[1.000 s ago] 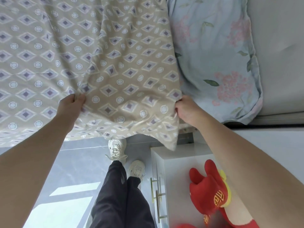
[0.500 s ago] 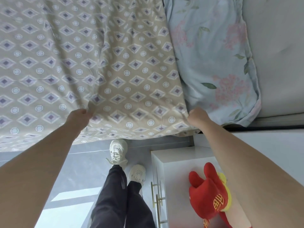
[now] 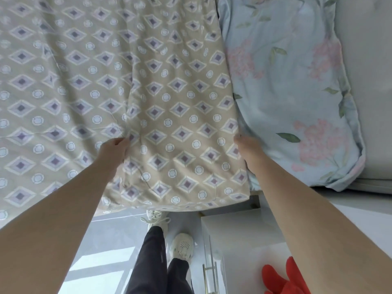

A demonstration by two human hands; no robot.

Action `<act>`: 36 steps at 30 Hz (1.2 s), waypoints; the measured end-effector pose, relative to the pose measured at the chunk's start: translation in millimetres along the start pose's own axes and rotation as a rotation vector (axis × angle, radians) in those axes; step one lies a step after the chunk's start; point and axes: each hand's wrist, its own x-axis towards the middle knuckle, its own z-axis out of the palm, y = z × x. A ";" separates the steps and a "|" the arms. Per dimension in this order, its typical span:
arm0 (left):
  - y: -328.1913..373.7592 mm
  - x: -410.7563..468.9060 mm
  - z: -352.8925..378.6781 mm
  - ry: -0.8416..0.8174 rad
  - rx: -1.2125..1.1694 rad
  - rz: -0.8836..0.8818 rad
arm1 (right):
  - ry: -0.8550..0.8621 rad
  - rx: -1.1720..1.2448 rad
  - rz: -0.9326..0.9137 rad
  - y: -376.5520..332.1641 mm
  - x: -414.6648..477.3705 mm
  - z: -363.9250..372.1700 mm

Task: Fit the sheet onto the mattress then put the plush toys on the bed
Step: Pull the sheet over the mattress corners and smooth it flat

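A beige sheet (image 3: 118,77) with purple diamonds and white rings covers the mattress across the left and middle of the view, and its near corner hangs over the bed's edge. My left hand (image 3: 113,148) pinches a fold of the sheet near that edge. My right hand (image 3: 247,145) grips the sheet's right border, where it meets a light blue floral pillow (image 3: 297,92). A red plush toy (image 3: 284,279) lies on the white nightstand (image 3: 239,234) at the lower right, mostly cut off by the frame and my right arm.
A grey padded headboard (image 3: 369,60) runs along the right side behind the pillow. Below the bed edge are the grey tiled floor (image 3: 110,247), my dark trousers and white shoes (image 3: 182,245). The nightstand stands close to the bed's corner.
Both hands have moved forward over the bed with the sheet. The loose corner that hung down by the nightstand now lies flatter over the mattress edge.
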 end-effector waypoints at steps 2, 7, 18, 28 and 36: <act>9.0 19.2 -0.8 0.072 -0.124 -0.025 | 0.066 0.037 0.003 -12.7 12.5 -1.6; 5.9 37.9 -21.0 0.111 -0.054 -0.072 | 0.151 0.071 0.073 -4.7 18.4 -10.1; 83.2 99.1 -14.5 -0.020 -0.115 -0.023 | 0.064 0.034 0.050 -85.8 84.4 3.4; 114.4 122.8 -23.0 -0.155 -0.228 -0.169 | -0.101 0.099 0.211 -114.0 114.4 -6.2; 190.4 179.3 -3.4 -0.219 -0.623 -0.211 | -0.237 0.417 0.093 -197.6 167.4 6.1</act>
